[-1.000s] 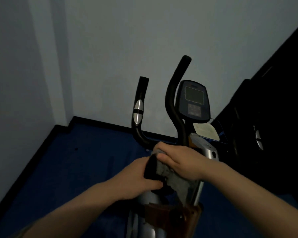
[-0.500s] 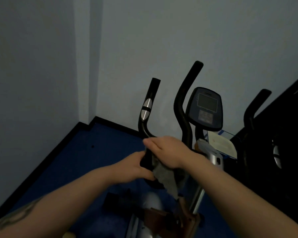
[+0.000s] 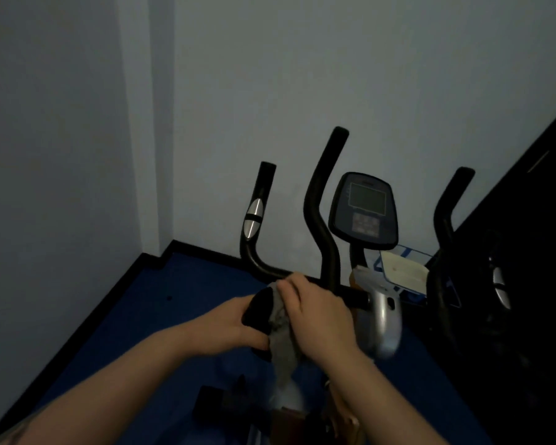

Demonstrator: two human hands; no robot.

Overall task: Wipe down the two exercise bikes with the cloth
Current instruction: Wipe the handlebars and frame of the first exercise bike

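Dim room corner: grey walls [image 3: 302, 75], blue floor [image 3: 135, 319]. Right hand [image 3: 315, 313] clutches a cloth [image 3: 281, 345] on the bike [image 3: 321, 220]; left hand [image 3: 235, 329] grips its black knob [image 3: 257, 311].

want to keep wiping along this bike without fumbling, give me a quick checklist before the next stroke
1. Cloth held by right hand: ok, fingers curl over it.
2. Left hand steadying the black part under the cloth: ok, it grips it.
3. Cloth against the bike surface: ok, though the loose end hangs down.
4. Handlebar path toward the left grip free: ok.
5. Console wiped yet: cannot tell.
6. Second bike on the right within reach: cannot tell, too dark.
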